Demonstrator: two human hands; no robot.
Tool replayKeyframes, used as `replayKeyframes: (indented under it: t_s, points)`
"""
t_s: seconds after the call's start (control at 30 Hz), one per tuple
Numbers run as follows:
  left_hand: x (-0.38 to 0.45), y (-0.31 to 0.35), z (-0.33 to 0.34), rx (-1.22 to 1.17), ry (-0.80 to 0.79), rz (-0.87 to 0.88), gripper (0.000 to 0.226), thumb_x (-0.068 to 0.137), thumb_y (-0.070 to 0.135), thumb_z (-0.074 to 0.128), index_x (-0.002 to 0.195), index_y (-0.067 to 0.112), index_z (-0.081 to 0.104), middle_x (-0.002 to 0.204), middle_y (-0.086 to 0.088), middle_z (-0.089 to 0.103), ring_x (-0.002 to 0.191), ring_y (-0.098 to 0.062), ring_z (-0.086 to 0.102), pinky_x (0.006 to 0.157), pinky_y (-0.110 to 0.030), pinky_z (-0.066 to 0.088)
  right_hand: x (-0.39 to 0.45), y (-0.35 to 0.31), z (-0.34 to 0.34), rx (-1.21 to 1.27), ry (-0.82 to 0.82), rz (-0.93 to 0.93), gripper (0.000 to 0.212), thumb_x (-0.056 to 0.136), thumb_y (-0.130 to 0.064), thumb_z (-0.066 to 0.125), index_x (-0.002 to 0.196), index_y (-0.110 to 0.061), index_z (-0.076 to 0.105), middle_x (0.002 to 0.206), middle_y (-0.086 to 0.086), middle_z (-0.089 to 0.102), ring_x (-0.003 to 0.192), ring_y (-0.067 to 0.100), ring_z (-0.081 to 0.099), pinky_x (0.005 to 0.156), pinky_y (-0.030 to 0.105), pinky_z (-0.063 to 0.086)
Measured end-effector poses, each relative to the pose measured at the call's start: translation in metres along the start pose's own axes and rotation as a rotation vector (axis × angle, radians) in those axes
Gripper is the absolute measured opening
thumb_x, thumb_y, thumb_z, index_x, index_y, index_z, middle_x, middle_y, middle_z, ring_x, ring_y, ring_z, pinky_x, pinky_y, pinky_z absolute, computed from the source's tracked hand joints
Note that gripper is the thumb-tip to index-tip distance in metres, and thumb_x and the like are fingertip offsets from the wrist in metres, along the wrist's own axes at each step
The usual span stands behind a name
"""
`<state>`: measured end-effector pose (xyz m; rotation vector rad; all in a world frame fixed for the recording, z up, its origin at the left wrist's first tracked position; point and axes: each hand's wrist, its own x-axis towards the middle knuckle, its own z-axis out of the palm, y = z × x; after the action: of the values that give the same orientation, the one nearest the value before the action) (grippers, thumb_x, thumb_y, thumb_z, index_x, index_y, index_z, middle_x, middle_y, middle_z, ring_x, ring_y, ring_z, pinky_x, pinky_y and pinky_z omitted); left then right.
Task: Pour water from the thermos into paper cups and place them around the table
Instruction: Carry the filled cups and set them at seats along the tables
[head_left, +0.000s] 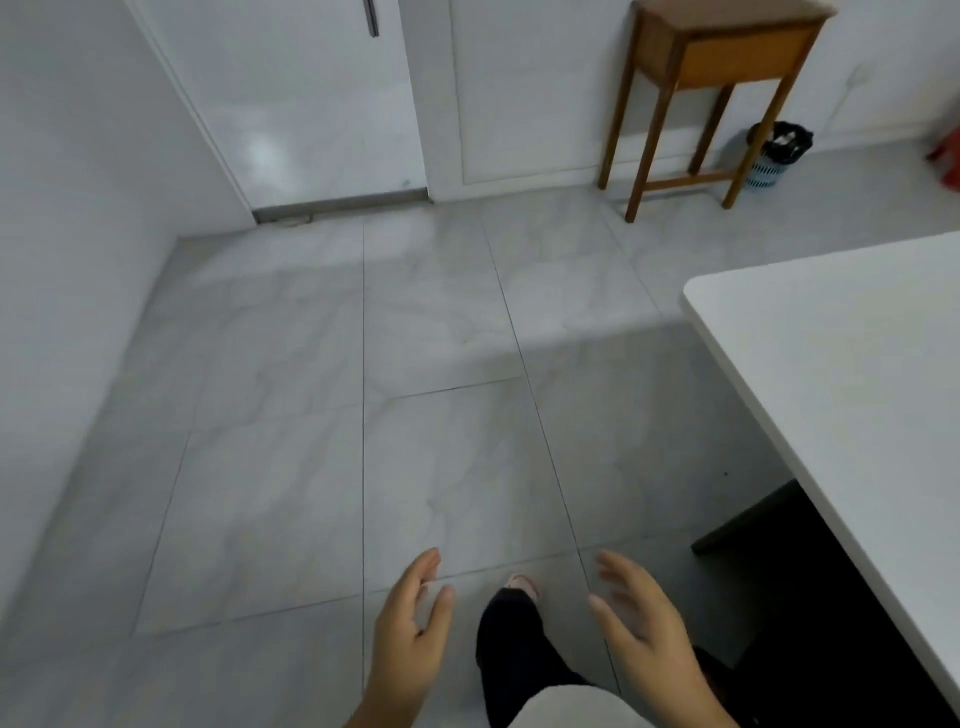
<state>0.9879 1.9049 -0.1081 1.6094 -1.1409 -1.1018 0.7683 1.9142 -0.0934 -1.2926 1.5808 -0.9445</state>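
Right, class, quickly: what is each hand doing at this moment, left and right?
Left hand: open, fingers relaxed, holding nothing.
Right hand: open, fingers spread, holding nothing.

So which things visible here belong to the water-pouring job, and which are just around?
Job: white table; left hand and right hand, both open and empty. No thermos or paper cups in view.

Just around: wooden side table; blue wastebasket; white door; tiled floor.
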Motion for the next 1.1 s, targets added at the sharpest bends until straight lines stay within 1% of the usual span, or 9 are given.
replayKeyframes:
  t_s: [0.13,0.3,0.47,0.57,0.63,0.77,0.93,1.03,1.1]
  points:
    - [0.114,0.042,0.008,0.05,-0.019,-0.004,0.034,0.084,-0.006,0.053,0.109,0.017,0.053,0.115,-0.008,0.058,0.095,0.016,0.055,0.083,0.002,0.039,0.113,-0.045,0.007,0.022,-0.025,-0.068,0.059,0.055,-0.069,0.054,0.104,-0.036,0.048,0.111,-0.011,0.054,0.102,-0.019,0.046,0.079,-0.002,0.038]
    - [0.222,0.073,0.012,0.05,-0.02,-0.065,0.03,0.086,0.0,0.054,0.113,0.015,0.053,0.106,0.008,0.059,0.089,0.026,0.051,0.08,0.003,0.038,0.219,-0.059,0.003,0.035,0.066,-0.05,0.048,0.053,-0.08,0.053,0.098,-0.064,0.051,0.104,-0.032,0.058,0.098,-0.015,0.053,0.078,0.001,0.041]
    - [0.359,0.093,0.034,0.011,-0.057,-0.1,0.032,0.084,-0.002,0.058,0.115,0.005,0.053,0.114,-0.007,0.056,0.109,-0.018,0.051,0.099,-0.034,0.036,0.341,-0.058,0.004,0.066,0.194,-0.005,0.048,0.049,-0.086,0.051,0.094,-0.071,0.046,0.099,-0.041,0.057,0.092,-0.015,0.056,0.076,0.0,0.043]
    - [0.459,0.122,0.059,0.038,-0.167,-0.025,0.034,0.085,-0.006,0.053,0.117,0.006,0.053,0.113,-0.005,0.057,0.101,0.002,0.056,0.09,-0.014,0.04,0.42,-0.071,0.006,0.063,0.296,0.004,0.04,0.055,-0.07,0.058,0.093,-0.071,0.046,0.094,-0.025,0.064,0.092,-0.017,0.055,0.075,-0.001,0.041]
    - [0.517,0.144,0.08,0.059,-0.245,0.041,0.034,0.084,-0.007,0.053,0.111,0.014,0.052,0.11,-0.001,0.058,0.089,0.021,0.055,0.079,0.001,0.04,0.461,-0.084,0.002,0.096,0.402,0.01,0.04,0.053,-0.069,0.059,0.092,-0.07,0.048,0.095,-0.029,0.064,0.092,-0.017,0.055,0.074,-0.001,0.041]
    - [0.61,0.184,0.125,0.105,-0.406,0.113,0.059,0.082,-0.007,0.056,0.094,0.05,0.062,0.091,0.023,0.068,0.087,0.026,0.053,0.075,0.004,0.04,0.513,-0.096,-0.01,0.106,0.591,0.066,0.048,0.053,-0.084,0.051,0.097,-0.066,0.05,0.106,-0.036,0.055,0.095,-0.012,0.057,0.077,0.001,0.043]
    - [0.69,0.196,0.211,0.207,-0.623,0.114,0.034,0.084,-0.008,0.053,0.116,0.004,0.054,0.112,-0.01,0.059,0.085,0.026,0.053,0.077,0.006,0.039,0.567,-0.077,-0.046,0.11,0.798,0.201,0.043,0.057,-0.084,0.046,0.097,-0.067,0.047,0.105,-0.042,0.052,0.093,-0.014,0.056,0.075,0.001,0.043]
    - [0.723,0.215,0.278,0.225,-0.696,0.115,0.033,0.084,-0.006,0.053,0.112,0.011,0.051,0.11,-0.007,0.058,0.086,0.026,0.053,0.076,0.006,0.039,0.612,-0.062,-0.082,0.097,0.891,0.214,0.041,0.058,-0.084,0.046,0.096,-0.068,0.046,0.103,-0.04,0.054,0.092,-0.016,0.055,0.076,-0.001,0.041]
    - [0.745,0.235,0.336,0.22,-0.729,0.147,0.034,0.084,-0.006,0.054,0.111,0.014,0.049,0.109,-0.007,0.058,0.086,0.024,0.053,0.075,0.005,0.039,0.651,-0.054,-0.126,0.1,0.943,0.208,0.037,0.059,-0.076,0.052,0.094,-0.063,0.052,0.098,-0.024,0.063,0.091,-0.018,0.054,0.076,-0.002,0.039]
